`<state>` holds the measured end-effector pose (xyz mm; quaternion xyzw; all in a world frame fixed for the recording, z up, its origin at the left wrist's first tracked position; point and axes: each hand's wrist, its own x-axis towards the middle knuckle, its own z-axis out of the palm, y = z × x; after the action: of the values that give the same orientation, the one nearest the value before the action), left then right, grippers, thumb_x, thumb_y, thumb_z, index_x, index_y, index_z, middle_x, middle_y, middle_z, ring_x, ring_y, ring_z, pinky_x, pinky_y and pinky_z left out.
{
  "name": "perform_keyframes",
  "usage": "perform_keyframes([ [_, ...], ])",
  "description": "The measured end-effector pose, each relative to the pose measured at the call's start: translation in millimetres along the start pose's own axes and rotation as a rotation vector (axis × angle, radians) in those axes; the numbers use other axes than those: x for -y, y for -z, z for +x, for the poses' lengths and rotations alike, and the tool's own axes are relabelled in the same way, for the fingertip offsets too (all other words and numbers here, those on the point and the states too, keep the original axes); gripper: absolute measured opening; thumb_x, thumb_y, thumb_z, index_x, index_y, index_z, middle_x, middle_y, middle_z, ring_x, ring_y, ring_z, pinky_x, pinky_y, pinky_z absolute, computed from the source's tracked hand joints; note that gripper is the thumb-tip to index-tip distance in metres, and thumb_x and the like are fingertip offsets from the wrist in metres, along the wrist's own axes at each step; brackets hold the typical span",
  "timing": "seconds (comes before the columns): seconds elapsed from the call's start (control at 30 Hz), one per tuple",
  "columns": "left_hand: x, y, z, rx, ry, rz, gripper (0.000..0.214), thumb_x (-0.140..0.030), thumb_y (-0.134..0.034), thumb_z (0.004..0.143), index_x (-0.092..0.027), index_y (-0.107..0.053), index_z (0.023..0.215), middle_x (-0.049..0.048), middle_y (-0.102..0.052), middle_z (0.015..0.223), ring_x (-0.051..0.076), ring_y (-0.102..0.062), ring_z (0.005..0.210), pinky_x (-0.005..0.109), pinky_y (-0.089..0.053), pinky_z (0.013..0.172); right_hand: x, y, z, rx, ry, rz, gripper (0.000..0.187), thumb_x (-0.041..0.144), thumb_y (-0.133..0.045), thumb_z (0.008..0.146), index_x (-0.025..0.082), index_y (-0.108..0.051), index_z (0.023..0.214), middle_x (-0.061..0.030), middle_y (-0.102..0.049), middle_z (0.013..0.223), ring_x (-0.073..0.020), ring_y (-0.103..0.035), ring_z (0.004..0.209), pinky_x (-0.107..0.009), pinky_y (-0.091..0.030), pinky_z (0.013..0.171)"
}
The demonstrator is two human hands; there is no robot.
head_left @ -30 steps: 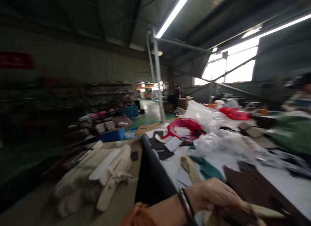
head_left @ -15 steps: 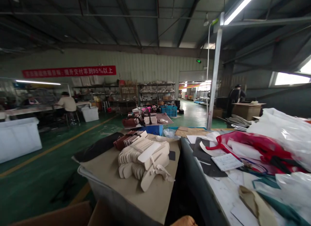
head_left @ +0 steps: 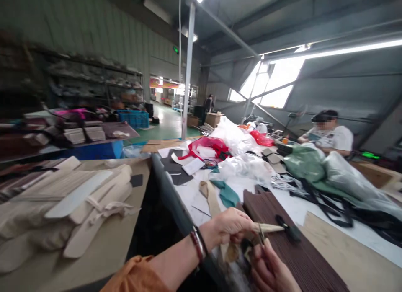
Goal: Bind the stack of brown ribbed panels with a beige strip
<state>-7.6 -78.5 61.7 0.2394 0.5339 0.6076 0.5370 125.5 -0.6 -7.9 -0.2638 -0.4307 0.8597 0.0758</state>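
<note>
Low in the head view, my left hand [head_left: 230, 227] is closed with its fingertips pinching a cream strip [head_left: 270, 228], which points to the right. My right hand [head_left: 271, 269] is closed just below it, around a small dark metal tool [head_left: 261, 235] that meets the strip. Blur hides the tool's exact kind. Both hands are above the edge of a stack of dark brown strips [head_left: 292, 241]. A small black object [head_left: 292, 229] lies on that stack, beyond the cream strip's tip.
Cream cut pieces [head_left: 94, 200] are piled on a board at left. On the white table [head_left: 194, 200] lie red mesh [head_left: 207, 147], clear plastic [head_left: 245, 168], teal cloth [head_left: 226, 193] and black straps [head_left: 329, 208]. A co-worker [head_left: 329, 133] sits at far right.
The view has swung right and down toward the white table. Both hands, the cream strip and the brown stack are now in sight; before, only a bit of orange-brown showed at the bottom edge.
</note>
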Motion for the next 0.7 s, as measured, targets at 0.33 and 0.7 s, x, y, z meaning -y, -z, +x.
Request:
perform_keyframes([
  [0.33,4.3,1.0,-8.6,-0.018,-0.053,0.087,0.025,-0.036,-0.066,0.049,-0.018,-0.05,0.055,-0.0107,-0.033,0.031,0.003,-0.02,0.028,0.023,-0.008,0.033,1.4,-23.3,-10.7,-0.027,-0.074,0.07,0.072,0.074,-0.079,0.029,0.021,-0.042,0.06,0.0145,-0.017,0.029,-0.0033,-0.016,0.025,-0.013,-0.015,0.023],
  [0.7,11.4,2.7,-8.2,-0.026,-0.066,0.043,0.019,-0.034,-0.061,0.049,-0.018,-0.052,0.057,-0.0101,-0.034,0.03,0.004,-0.021,0.028,0.023,-0.01,0.032,-8.8,-0.6,6.6,-0.071,-0.053,-0.001,0.068,0.072,-0.077,0.038,0.02,-0.037,0.053,0.0133,-0.016,0.03,-0.0015,-0.014,0.026,-0.013,-0.013,0.028],
])
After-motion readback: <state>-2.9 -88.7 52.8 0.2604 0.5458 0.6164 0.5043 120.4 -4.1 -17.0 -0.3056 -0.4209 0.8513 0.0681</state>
